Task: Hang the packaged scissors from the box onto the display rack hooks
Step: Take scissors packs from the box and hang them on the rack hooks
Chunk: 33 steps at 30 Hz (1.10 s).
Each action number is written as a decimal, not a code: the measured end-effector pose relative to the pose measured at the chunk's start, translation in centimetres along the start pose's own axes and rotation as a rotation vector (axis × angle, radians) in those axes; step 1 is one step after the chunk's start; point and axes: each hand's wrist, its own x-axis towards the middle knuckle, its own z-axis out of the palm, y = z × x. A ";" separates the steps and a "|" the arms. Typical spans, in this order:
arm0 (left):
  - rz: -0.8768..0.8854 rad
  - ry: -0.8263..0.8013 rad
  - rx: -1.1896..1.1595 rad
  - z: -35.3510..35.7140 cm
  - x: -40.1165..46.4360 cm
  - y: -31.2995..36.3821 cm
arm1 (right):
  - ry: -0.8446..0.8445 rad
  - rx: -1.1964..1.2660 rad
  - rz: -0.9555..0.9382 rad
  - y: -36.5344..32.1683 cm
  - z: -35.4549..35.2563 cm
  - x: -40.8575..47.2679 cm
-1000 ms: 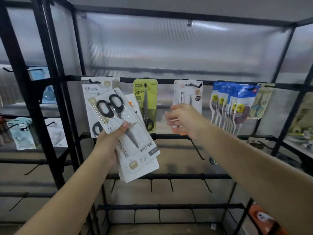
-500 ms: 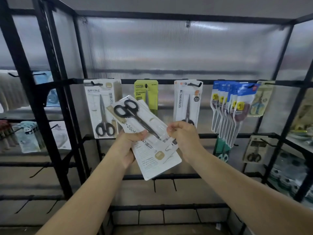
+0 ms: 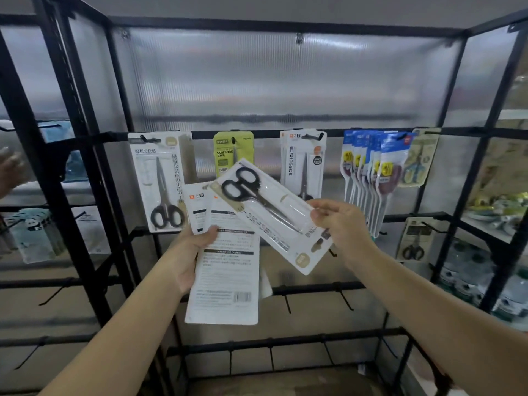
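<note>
Head view: the small print on the packs is too blurry to read, and both arms are cut off at the bottom edge. The right hand [image 3: 340, 224] pinches the tilted scissors pack [image 3: 271, 215], lifted clear of the stack. Half a second ago this pack still lay on the stack. The left hand [image 3: 191, 252] grips the stack of packs [image 3: 225, 278], with a printed back now facing up. Behind them stands the black display rack [image 3: 285, 134], with its hooks. A white scissors pack [image 3: 160, 181], a green pack [image 3: 233, 151], another white pack [image 3: 303, 164] and a bunch of blue packs [image 3: 371, 172] hang there. The held pack covers part of the green pack.
</note>
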 end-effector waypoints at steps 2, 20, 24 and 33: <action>-0.020 -0.016 0.057 0.1 0.0 -0.2 | 0.008 0.027 0.013 -0.1 -1.0 0.1; -0.005 0.046 0.034 0.4 -0.3 -0.6 | -0.137 0.082 0.094 0.9 -4.0 0.4; -0.064 -0.044 -0.101 -0.3 -0.3 -0.4 | -0.209 -0.107 0.090 1.3 -4.1 0.0; -0.008 -0.091 0.028 0.9 -1.3 -1.0 | -0.149 -0.471 -0.070 0.7 -3.9 0.3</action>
